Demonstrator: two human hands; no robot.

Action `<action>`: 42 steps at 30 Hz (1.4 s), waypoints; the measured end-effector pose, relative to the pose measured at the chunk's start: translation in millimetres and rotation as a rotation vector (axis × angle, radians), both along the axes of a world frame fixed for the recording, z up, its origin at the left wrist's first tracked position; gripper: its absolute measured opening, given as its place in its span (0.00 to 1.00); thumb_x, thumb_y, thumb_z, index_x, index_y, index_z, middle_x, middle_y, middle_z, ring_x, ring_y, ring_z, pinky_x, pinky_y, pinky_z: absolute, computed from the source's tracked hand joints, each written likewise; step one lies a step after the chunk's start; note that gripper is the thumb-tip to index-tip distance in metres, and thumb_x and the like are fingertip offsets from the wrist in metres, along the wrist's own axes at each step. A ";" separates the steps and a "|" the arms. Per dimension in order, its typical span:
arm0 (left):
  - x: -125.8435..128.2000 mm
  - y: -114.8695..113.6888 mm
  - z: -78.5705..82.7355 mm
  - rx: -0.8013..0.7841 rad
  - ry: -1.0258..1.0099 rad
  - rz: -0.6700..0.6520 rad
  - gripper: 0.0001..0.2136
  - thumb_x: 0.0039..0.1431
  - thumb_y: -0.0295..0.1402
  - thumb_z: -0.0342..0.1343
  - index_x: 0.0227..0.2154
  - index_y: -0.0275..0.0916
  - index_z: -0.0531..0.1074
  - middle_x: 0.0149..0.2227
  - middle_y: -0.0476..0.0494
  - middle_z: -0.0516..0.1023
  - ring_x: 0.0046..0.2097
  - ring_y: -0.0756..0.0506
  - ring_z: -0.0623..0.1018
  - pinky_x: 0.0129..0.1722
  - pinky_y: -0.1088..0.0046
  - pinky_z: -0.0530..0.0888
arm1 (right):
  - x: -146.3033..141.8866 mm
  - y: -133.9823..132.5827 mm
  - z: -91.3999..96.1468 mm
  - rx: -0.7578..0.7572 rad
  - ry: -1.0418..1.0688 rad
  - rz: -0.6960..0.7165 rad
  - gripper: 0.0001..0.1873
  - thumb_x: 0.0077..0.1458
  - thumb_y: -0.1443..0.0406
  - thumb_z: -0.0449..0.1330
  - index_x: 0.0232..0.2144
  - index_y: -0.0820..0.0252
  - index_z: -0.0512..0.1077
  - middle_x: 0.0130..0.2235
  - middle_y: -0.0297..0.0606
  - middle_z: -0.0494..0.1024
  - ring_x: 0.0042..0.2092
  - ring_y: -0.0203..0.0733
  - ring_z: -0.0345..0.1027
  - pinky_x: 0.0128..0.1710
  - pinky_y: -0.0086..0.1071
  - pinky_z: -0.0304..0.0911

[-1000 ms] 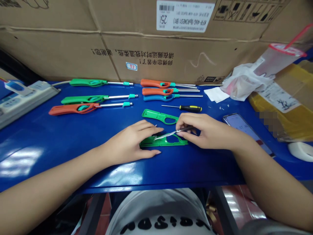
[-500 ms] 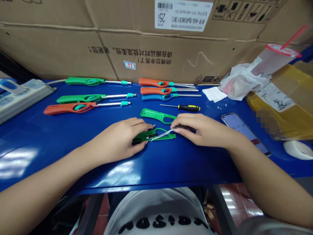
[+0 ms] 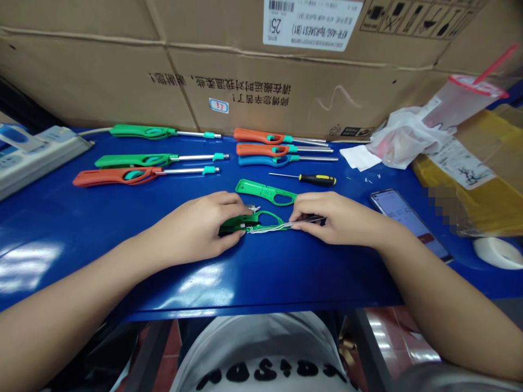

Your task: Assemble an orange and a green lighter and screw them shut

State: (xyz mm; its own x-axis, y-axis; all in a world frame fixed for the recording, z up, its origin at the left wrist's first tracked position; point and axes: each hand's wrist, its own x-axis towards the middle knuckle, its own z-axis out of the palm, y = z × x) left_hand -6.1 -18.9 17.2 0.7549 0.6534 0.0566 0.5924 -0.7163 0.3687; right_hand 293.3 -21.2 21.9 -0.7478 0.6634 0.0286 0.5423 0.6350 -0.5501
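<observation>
My left hand (image 3: 206, 224) is closed around the handle end of an open green lighter casing half (image 3: 236, 224), pressing it on the blue table. Dark and metallic parts show inside the casing, partly hidden by my fingers. With fingertips pinched, my right hand (image 3: 330, 216) holds the thin metal lighter tube (image 3: 315, 219) at the casing's front end. Pale wires (image 3: 267, 229) run from the tube back along the casing's near edge. Just behind lies the other green casing half (image 3: 256, 189), its inside facing up; my right fingers cover its right tip.
Assembled lighters lie behind: a green lighter (image 3: 141, 131) and an orange lighter (image 3: 116, 177) among several. A screwdriver (image 3: 316, 179) rests nearby. Around the edges are a power strip (image 3: 44, 158), phone (image 3: 392, 209), tape roll (image 3: 496, 252), bagged cup (image 3: 457, 103) and large carton (image 3: 122, 71).
My right hand has lowered the metal tube toward the casing's front end, and the wires now lie along its near edge. My left hand keeps its hold on the casing.
</observation>
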 end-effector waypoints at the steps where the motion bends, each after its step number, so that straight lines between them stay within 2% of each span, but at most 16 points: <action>1: -0.5 0.1 0.0 0.004 0.009 0.006 0.18 0.64 0.36 0.55 0.55 0.42 0.76 0.51 0.39 0.78 0.52 0.37 0.79 0.52 0.59 0.78 | 0.1 -0.2 -0.3 0.013 0.002 0.002 0.05 0.65 0.66 0.59 0.37 0.59 0.75 0.40 0.39 0.78 0.40 0.40 0.71 0.39 0.33 0.64; 9: -1.2 -0.3 1.1 -0.003 0.028 0.031 0.18 0.64 0.36 0.55 0.55 0.42 0.77 0.51 0.39 0.79 0.51 0.38 0.80 0.51 0.60 0.78 | 1.9 -0.7 -2.0 0.088 -0.023 0.037 0.10 0.66 0.67 0.57 0.41 0.59 0.79 0.43 0.41 0.80 0.43 0.42 0.75 0.42 0.34 0.67; 15: -0.5 0.5 1.1 -0.012 0.021 0.040 0.17 0.64 0.37 0.56 0.53 0.42 0.78 0.51 0.40 0.79 0.50 0.38 0.80 0.52 0.59 0.78 | 1.3 -4.0 -0.4 0.165 -0.108 -0.032 0.10 0.65 0.67 0.58 0.37 0.57 0.81 0.41 0.37 0.82 0.40 0.40 0.76 0.39 0.32 0.66; 21: -1.0 -0.2 0.9 -0.018 0.007 0.032 0.16 0.63 0.36 0.56 0.51 0.41 0.79 0.51 0.40 0.79 0.50 0.38 0.80 0.52 0.58 0.78 | -0.2 -7.9 0.5 0.128 -0.129 -0.050 0.10 0.65 0.67 0.59 0.35 0.56 0.81 0.39 0.35 0.82 0.38 0.39 0.76 0.37 0.32 0.63; 29: -0.6 -1.1 0.1 -0.025 -0.008 0.025 0.16 0.62 0.34 0.56 0.51 0.42 0.79 0.51 0.40 0.79 0.51 0.38 0.80 0.53 0.59 0.78 | -6.1 -8.7 2.1 0.018 -0.123 -0.186 0.05 0.59 0.69 0.65 0.34 0.56 0.81 0.38 0.33 0.83 0.39 0.39 0.75 0.37 0.31 0.62; 42: -0.8 -0.4 -1.5 -0.052 -0.013 0.023 0.15 0.62 0.35 0.57 0.51 0.43 0.79 0.50 0.42 0.79 0.50 0.39 0.80 0.53 0.59 0.78 | -5.6 -10.4 3.5 0.023 -0.130 -0.144 0.06 0.59 0.70 0.64 0.35 0.56 0.81 0.39 0.33 0.83 0.40 0.40 0.75 0.37 0.32 0.61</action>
State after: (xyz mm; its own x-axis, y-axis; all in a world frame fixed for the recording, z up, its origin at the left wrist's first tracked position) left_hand -6.9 -19.3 15.7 0.7391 0.6729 0.0318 0.6034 -0.6823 0.4128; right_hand 287.7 -31.6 25.4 -0.6438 0.7638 -0.0452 0.6937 0.5577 -0.4558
